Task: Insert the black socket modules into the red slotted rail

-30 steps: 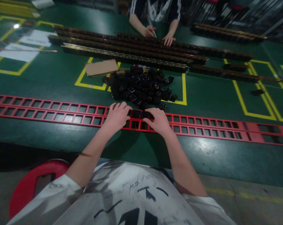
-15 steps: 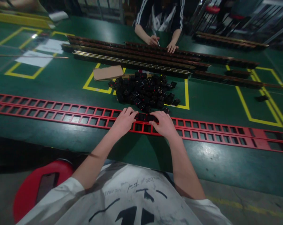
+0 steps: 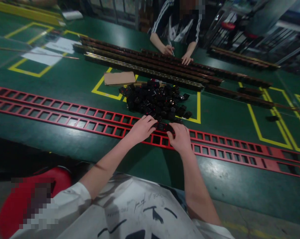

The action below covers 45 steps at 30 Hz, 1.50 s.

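Two long red strips with rows of square openings lie side by side across the bench: the far red strip (image 3: 106, 115) and the near red strip (image 3: 100, 127). Small black square parts (image 3: 162, 126) sit in a row at the far strip, between my hands. The fingers of my left hand (image 3: 144, 128) are bent closed on the left end of that row. At its right end, my right hand (image 3: 180, 136) has thumb and fingers closed around a black part, mostly hidden. Just beyond my fingers lies a heap of similar black parts (image 3: 152, 99).
Behind the heap are a cardboard piece (image 3: 119, 78) and long dark slotted bars (image 3: 145, 66). Across the bench (image 3: 222, 116), a co-worker's hands (image 3: 177, 54) rest by the bars, one holding a pen-like tool. Paper sheets (image 3: 42, 56) lie at left. A red stool (image 3: 18, 199) stands beside me.
A dark gap now shows between the two red strips, which looked joined before. My hands remain at the black parts. The whole view has shifted and tilted slightly.
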Available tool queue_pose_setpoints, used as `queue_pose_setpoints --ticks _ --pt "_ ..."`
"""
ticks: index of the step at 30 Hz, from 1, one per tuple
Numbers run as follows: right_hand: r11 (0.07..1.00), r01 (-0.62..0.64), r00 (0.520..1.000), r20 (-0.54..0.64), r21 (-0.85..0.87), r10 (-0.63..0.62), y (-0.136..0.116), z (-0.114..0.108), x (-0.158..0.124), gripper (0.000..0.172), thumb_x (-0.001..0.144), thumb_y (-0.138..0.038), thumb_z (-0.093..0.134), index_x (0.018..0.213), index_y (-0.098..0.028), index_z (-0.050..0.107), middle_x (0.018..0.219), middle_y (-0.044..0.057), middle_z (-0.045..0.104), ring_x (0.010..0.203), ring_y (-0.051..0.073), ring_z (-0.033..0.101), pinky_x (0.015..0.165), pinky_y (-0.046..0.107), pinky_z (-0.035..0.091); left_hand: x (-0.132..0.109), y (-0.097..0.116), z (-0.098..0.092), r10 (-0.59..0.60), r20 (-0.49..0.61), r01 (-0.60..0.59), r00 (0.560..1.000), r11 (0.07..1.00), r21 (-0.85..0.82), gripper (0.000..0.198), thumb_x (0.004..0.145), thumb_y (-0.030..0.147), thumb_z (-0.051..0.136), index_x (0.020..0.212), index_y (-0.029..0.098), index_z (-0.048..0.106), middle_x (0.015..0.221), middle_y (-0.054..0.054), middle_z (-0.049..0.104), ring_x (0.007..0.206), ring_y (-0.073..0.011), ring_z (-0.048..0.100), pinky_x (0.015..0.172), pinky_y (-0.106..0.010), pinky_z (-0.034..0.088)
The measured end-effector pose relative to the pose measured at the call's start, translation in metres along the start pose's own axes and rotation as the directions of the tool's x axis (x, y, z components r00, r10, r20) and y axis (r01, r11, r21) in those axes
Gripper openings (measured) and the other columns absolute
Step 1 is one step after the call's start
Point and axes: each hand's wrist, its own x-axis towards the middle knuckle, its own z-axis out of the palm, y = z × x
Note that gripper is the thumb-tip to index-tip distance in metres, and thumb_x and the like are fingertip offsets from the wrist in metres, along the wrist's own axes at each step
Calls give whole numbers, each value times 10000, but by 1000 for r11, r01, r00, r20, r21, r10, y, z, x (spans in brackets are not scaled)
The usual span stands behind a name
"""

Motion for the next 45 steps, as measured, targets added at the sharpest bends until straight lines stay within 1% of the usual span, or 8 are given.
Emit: queue_pose_setpoints --ticks 4,7,10,13,19,26,34,45 --pt "999 -15 1000 -2 28 15 0 0 0 380 942 -316 546 1283 -178 641 1276 135 701 1205 322 602 1061 502 428 1 -38 -31 -194 -211 208 958 977 46 392 939 207 604 1331 194 608 1321 -122 585 1245 -298 532 1101 -485 483" --pt "998 -24 1000 1 55 24 0 -1 1 373 946 -325 550 1278 -186 646 1274 132 703 1204 322 604 1065 506 423 2 -68 -47 -329 -233 369 915 917 152 458 900 220 640 1354 193 584 1450 -162 499 1350 -381 465 1134 -582 438" --pt "997 -36 999 2 74 36 -1 -3 1 364 952 -333 552 1276 -197 650 1267 130 705 1201 324 606 1061 512 424 3 -89 -47 -344 -185 369 920 921 122 419 882 186 632 1299 186 589 1456 -166 481 1344 -364 506 1139 -560 453" --pt "995 -43 999 11 84 43 -3 -4 1 361 955 -339 566 1276 -198 653 1265 129 705 1202 329 604 1056 519 424 3 -98 -38 -326 -232 344 916 938 40 347 836 148 659 1177 174 599 1387 -175 510 1308 -345 553 1138 -535 469" --pt "993 -62 998 27 101 59 -3 -6 2 346 964 -346 565 1272 -218 656 1262 115 703 1190 328 603 1037 520 423 0 -98 -29 -303 -304 316 903 949 -7 273 823 143 661 1076 196 575 1312 -157 540 1252 -319 578 1064 -504 529" --pt "991 -63 998 20 121 61 -3 -5 2 348 951 -340 590 1264 -206 661 1255 112 706 1191 324 599 1043 512 419 1 -96 -34 -278 -321 291 905 957 -8 377 872 177 618 1249 170 610 1186 -131 592 1204 -303 582 1090 -514 499" --pt "991 -71 997 26 118 68 -3 -6 2 343 954 -342 590 1264 -213 662 1254 106 707 1184 324 604 1043 515 421 -26 -60 -33 -206 -257 160 944 969 -188 632 864 141 592 1479 237 481 1273 -96 493 1224 -251 553 1082 -461 527" --pt "989 -80 996 40 124 75 -3 -8 4 335 960 -352 578 1261 -233 665 1251 104 711 1189 330 606 1035 524 422 -24 -44 -35 -151 -204 88 967 954 -286 403 782 144 690 1168 210 595 1179 -77 529 1146 -233 583 985 -410 563"
